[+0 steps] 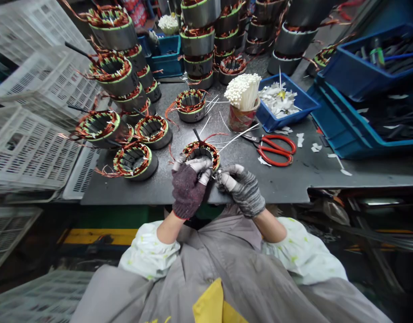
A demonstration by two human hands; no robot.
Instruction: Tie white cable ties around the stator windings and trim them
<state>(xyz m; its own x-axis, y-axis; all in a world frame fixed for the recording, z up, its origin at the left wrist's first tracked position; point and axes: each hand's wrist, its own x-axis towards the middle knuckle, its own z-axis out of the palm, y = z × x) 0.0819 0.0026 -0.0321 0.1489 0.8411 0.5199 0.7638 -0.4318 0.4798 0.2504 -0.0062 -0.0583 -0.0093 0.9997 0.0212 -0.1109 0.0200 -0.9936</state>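
A motor stator (200, 152) with copper windings and a black lead lies near the table's front edge. My left hand (190, 181), in a dark maroon glove with white-wrapped fingertips, grips its near rim. Just right of the rim, my right hand (241, 186), in a grey striped glove, is closed in a pinch; what lies between its fingertips is too small to make out. A thin white tie (238, 138) slants up and right from the stator. More loose white strips (211, 105) lie behind it, beside another stator (190, 105).
Stacked stators (110, 72) stand at left and back. Red-handled scissors (276, 149) lie to the right. A cup of white ties (242, 101) stands by a blue tray of white scraps (283, 101). Blue bins (367, 121) are at right, white crates (41, 148) at left.
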